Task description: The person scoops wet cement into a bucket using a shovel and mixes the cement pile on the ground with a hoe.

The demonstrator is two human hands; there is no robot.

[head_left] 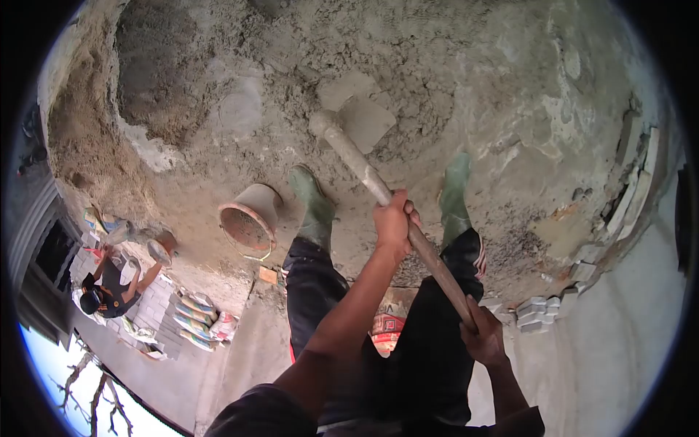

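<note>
Okay, fingers of the left hand (pixel 392 227) are curled closed round the hoe (pixel 357 159) at mid-handle; fingers of the right hand (pixel 483 333) are wrapped closed round it near the butt end, behind and right of the left fingers. Handle is slanted between them. Ahead and left of the left fingers, the blade (pixel 370 122) is seen at the grey mix (pixel 426 109); how deep cannot be told. Green boots (pixel 455 193) are planted on either side of the left fingers. Behind these fingers, a red-printed sack (pixel 386 333) is seen between the legs. To their left, past one boot, a bucket (pixel 263 197) is placed, with a brick (pixel 268 275) near it. Right of the right fingers, grey blocks (pixel 537 313) are piled. Far left of both hands, filled bags (pixel 195 320) are stacked near a co-worker (pixel 113 295), seen low on paving.
</note>
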